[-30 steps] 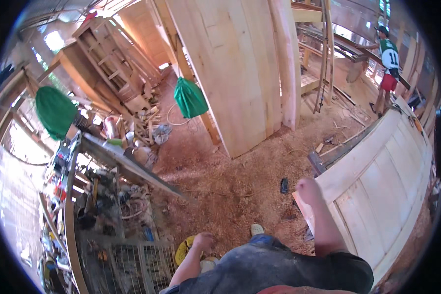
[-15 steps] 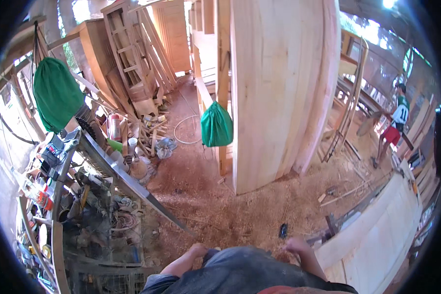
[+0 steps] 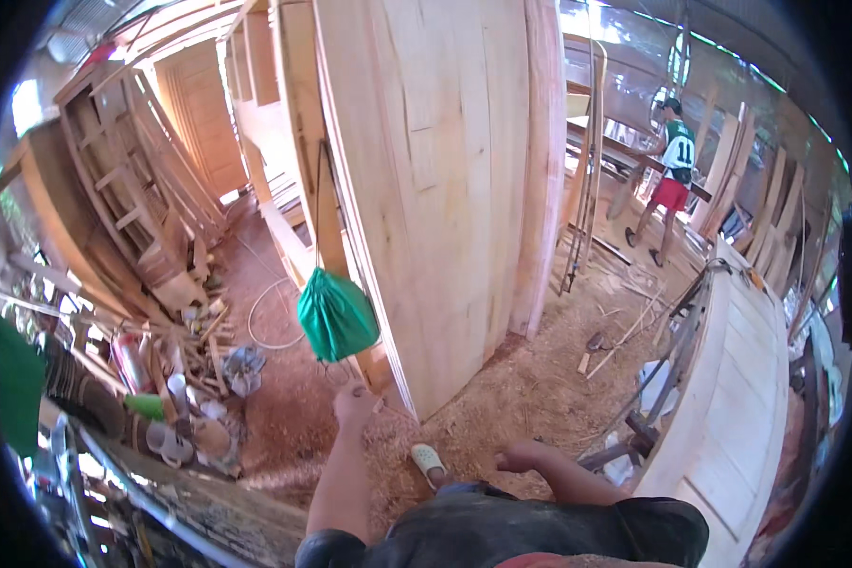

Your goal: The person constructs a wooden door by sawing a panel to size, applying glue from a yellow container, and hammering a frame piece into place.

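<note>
My left hand (image 3: pixel 354 401) is stretched forward with its fingers curled in and nothing visible in them. It is just below a green drawstring bag (image 3: pixel 337 316), apart from the bag as far as I can tell. The bag hangs by a cord on the wooden post at the edge of a tall pale wood panel (image 3: pixel 435 189). Low on the right, my right hand (image 3: pixel 519 457) is loosely closed, with no object showing in it. It is nearest the sawdust-covered floor (image 3: pixel 483 417). One foot in a pale clog (image 3: pixel 428 460) shows between my hands.
A long pale panelled door (image 3: pixel 729 417) lies along my right. Wood scraps and containers clutter the left, beside a fire-extinguisher-like red cylinder (image 3: pixel 131 360). Another green bag (image 3: pixel 5 379) is at the left rim. A co-worker (image 3: pixel 677 161) stands at the far right among boards.
My view has turned to the right and come closer to the tall panel. My left arm has reached forward toward the hanging green bag. The co-worker appears nearer the middle.
</note>
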`<move>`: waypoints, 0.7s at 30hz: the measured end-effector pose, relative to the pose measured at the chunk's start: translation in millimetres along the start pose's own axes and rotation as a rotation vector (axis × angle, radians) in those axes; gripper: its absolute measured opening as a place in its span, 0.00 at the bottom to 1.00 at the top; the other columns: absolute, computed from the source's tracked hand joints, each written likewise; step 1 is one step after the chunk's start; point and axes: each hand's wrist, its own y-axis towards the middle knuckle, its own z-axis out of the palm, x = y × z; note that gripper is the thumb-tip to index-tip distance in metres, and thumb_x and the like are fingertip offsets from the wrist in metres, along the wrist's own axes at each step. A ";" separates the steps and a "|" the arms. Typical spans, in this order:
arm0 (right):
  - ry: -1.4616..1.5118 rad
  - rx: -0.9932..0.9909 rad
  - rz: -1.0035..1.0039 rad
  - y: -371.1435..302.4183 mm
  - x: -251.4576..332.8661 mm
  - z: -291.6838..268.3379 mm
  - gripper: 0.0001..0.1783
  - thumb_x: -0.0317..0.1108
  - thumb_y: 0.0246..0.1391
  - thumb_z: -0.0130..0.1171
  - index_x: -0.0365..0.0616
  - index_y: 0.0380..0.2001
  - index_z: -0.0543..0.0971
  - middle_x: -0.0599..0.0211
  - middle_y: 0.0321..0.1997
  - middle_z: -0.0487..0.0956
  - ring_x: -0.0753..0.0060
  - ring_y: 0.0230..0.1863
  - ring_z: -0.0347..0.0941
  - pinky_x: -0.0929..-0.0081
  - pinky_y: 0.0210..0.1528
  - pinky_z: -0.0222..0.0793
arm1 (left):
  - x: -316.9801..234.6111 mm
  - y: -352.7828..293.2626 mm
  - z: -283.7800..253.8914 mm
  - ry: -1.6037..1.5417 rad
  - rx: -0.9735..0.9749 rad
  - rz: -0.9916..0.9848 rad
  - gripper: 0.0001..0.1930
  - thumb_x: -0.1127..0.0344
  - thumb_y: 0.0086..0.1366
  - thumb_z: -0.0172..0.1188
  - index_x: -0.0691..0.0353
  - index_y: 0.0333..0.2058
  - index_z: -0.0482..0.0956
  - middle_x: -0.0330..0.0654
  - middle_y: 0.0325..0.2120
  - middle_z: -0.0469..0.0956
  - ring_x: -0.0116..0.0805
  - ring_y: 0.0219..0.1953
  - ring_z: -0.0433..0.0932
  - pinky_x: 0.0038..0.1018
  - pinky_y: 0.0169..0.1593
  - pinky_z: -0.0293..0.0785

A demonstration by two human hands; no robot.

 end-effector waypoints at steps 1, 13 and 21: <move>0.002 -0.002 -0.015 23.6 -6.5 -12.5 0.24 0.50 0.64 0.55 0.44 0.52 0.83 0.45 0.49 0.85 0.38 0.54 0.81 0.47 0.56 0.75 | 5.0 29.9 -14.2 0.008 -0.124 0.013 0.11 0.67 0.61 0.67 0.63 0.41 0.88 0.49 0.32 0.88 0.37 0.37 0.88 0.34 0.43 0.83; -0.348 0.170 -0.222 285.6 45.2 -213.3 0.24 0.51 0.63 0.55 0.43 0.50 0.85 0.46 0.54 0.84 0.40 0.56 0.80 0.48 0.58 0.74 | -105.8 247.9 -320.3 0.092 -0.741 0.366 0.09 0.71 0.63 0.67 0.64 0.41 0.86 0.45 0.29 0.85 0.33 0.31 0.84 0.31 0.38 0.79; 0.083 0.076 -0.576 377.2 298.5 -302.2 0.23 0.47 0.64 0.63 0.43 0.55 0.80 0.55 0.45 0.83 0.53 0.47 0.81 0.58 0.53 0.75 | -108.0 370.9 -529.2 0.113 -0.994 0.575 0.16 0.66 0.70 0.67 0.58 0.54 0.80 0.38 0.40 0.84 0.28 0.40 0.83 0.24 0.40 0.80</move>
